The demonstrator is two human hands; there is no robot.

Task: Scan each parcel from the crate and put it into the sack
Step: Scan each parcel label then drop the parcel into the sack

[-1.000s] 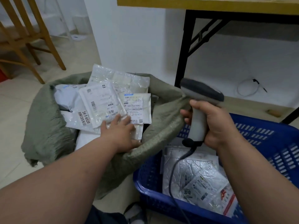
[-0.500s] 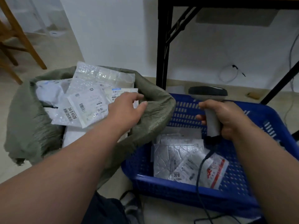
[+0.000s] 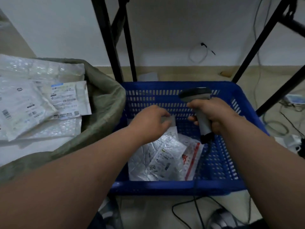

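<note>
Crate [image 3: 181, 187] now under left hand [image 3: 148, 124].

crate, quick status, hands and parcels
Left hand pinching a parcel edge in the blue crate. Right hand gripping the scanner. Sack open alongside, nothing blocking.

Black table legs [image 3: 113, 47], white wall [image 3: 173, 22], floor cables [image 3: 279, 128].

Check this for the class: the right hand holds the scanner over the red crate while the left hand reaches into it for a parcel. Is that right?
One detail is wrong: the crate is blue, not red, as the head view shows. The rest stands: the right hand holds the scanner over it while the left hand reaches in for a parcel.
</note>
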